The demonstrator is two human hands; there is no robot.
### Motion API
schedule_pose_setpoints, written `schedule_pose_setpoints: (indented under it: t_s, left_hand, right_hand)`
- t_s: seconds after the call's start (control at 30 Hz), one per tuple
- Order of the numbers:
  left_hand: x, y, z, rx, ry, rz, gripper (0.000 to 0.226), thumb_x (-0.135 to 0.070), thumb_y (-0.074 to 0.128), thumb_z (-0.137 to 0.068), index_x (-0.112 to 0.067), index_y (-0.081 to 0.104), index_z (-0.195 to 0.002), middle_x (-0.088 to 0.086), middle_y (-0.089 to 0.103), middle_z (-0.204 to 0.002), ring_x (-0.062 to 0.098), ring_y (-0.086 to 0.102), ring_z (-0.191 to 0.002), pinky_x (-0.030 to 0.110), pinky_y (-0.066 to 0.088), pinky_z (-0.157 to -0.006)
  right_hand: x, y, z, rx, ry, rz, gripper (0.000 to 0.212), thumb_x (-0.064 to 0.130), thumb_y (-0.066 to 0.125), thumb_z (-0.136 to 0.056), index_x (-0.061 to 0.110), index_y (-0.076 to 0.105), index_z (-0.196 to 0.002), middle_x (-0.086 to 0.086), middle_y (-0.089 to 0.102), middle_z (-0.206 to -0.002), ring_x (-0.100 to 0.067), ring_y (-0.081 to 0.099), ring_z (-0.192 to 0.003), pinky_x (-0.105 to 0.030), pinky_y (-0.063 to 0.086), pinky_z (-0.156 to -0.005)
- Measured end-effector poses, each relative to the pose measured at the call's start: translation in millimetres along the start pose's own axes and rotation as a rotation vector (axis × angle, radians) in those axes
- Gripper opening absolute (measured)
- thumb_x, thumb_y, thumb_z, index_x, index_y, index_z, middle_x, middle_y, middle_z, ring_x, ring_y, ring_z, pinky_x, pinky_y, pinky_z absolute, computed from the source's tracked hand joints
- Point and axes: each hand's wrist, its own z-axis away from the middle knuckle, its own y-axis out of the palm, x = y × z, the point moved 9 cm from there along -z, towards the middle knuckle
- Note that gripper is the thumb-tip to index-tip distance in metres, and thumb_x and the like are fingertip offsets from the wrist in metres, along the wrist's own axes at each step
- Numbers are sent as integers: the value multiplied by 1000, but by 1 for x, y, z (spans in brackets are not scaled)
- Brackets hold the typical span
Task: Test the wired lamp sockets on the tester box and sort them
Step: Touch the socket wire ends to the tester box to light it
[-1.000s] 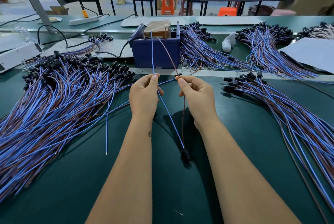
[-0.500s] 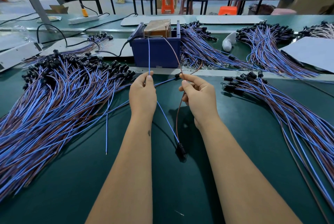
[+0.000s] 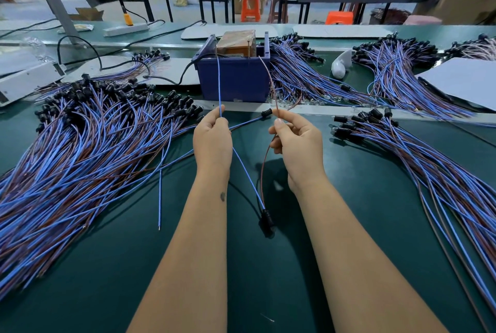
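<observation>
blue lead [image 3: 218, 82] is pinched by left hand [image 3: 213, 142], brown lead [image 3: 269, 82] by right hand [image 3: 296, 142]; each tip is best pressed squarely onto a separate contact of far tester box [image 3: 233, 80].

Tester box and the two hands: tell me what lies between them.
In the head view, a pale strip and one loose socket lie between the tester box, left hand and right hand.

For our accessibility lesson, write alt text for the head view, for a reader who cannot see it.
A person's left hand pinches a blue wire and the right hand a brown wire, both leading up toward a blue tester box; their black socket hangs below. Piles of wired sockets flank a green table.
</observation>
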Motion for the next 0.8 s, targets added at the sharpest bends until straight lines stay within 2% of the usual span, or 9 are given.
schedule_pose_setpoints:
  t_s: [0.2,0.33,0.63,0.8]
  left_hand:
    - [2,3,0,20,9,-35,44,-7,44,-93,-28,63,-126,-16,41,-50,4,29,-41,15,29,-42]
    - [2,3,-1,20,30,-84,44,-9,45,-95,-31,61,-131,-12,45,-57,5,28,-40,17,29,-42]
    - [3,3,-3,20,36,-116,42,-13,47,-98,-29,58,-136,-21,54,-53,3,31,-39,14,33,-43]
    - [1,3,-2,15,49,-120,41,-12,46,-99,-28,58,-135,-13,54,-65,2,33,-38,12,34,-44]
  right_hand:
    - [-2,3,-1,22,3,30,25,6,54,-98,26,68,-101,3,60,-69,-5,49,-49,-17,45,-52]
    - [0,4,-2,26,-26,84,28,7,54,-98,31,67,-97,3,60,-69,-5,51,-52,-17,47,-56]
    - [-3,8,-5,25,-34,148,24,7,54,-98,19,69,-110,3,59,-70,-7,50,-52,-18,45,-57]
    - [-1,6,-4,18,-40,133,25,7,54,-98,28,68,-102,3,59,-70,-5,51,-52,-17,47,-57]
